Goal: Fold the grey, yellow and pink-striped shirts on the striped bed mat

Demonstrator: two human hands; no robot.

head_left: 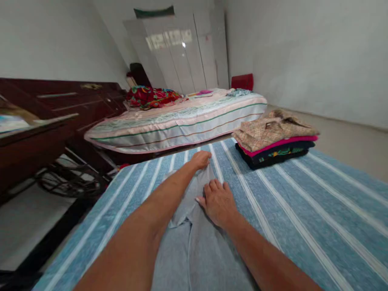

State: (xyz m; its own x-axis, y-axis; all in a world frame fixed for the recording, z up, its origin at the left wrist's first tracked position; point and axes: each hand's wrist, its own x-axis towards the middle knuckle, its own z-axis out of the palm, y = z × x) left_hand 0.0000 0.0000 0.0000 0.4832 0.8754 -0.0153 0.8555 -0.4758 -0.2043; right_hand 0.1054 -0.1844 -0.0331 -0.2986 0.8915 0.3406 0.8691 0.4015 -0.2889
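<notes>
A pale grey garment [206, 250], which looks like a pair of trousers, lies lengthwise in front of me on a blue and white striped sheet [273, 210]. My left hand [200, 160] is closed on its far end, fingers curled around the cloth. Closer to me, my right hand [218, 201] rests palm down along the garment's right edge, its fingers extended. Part of the cloth is folded over near the middle, and my left forearm covers some of it.
To the right stands a pile of folded clothes [275, 139], a beige checked one on top. Beyond is a bed with a striped cover [182, 128] and a red floral cloth [151, 97]. Dark wooden furniture [60, 101] lines the left, with a wheel-like object [71, 178] below.
</notes>
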